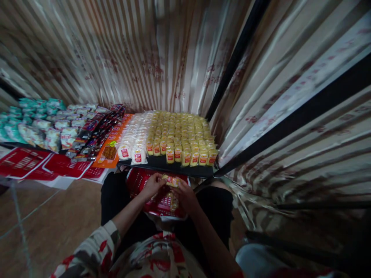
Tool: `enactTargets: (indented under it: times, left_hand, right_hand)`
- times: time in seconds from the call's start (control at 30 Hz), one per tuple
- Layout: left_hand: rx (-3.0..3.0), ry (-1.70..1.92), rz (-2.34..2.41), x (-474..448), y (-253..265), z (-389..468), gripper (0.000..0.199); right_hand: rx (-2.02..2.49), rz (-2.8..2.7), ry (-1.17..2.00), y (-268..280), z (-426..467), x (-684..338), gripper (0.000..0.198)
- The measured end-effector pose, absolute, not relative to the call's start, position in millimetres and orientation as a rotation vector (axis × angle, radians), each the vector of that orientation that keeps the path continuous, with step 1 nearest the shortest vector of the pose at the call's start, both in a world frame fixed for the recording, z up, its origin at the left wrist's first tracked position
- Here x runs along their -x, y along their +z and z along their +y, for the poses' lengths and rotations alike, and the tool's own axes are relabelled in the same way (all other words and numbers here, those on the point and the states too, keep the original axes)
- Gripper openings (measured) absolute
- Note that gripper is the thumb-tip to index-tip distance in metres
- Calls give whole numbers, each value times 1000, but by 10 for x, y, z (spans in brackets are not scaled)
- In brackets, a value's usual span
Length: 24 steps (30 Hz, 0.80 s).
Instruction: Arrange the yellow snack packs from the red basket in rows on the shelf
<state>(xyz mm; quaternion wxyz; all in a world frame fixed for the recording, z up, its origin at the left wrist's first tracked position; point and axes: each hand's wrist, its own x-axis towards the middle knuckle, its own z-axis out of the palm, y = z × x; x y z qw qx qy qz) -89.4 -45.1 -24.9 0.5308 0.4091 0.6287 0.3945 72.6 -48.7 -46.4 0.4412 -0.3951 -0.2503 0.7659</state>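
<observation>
Along the black shelf (171, 166), yellow packs (181, 133) stand in tight rows at the right. To their left come white packs (131, 135), an orange bag (108, 154), dark packets (95, 129), pale packets (62, 124) and green packets (37, 108). Red bags (24, 162) hang over the shelf's front at the far left. A striped curtain (174, 58) hangs behind it all, and a black pole (237, 63) slants up near the right end. The shelf's front edge lies between the hands and the rows.

A small pack (171, 180), yellow with a red label, is held just in front of that edge, above a red bag (137, 179) on the lap. The left hand (153, 185) reaches in with bent fingers pinching one end; the right hand (185, 194) has its fingers closed round the other, both forearms angling inward
</observation>
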Motion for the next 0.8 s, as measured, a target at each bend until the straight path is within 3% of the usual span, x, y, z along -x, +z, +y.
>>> enactTargets:
  times: [0.3,0.6,0.8]
  left_hand:
    - [-1206,865,1460,852,-269,-547,27]
    - [-1654,838,1628,885,126,-438,28]
    - [-1531,925,1656,822,42,-371,24]
  right_hand:
    - [1144,-807,1560,-277,-385,-622,38]
    - [1238,-1168,1397,-143,-314,-596,30]
    - [1280,-1218,1337,-197,-264,-566,42]
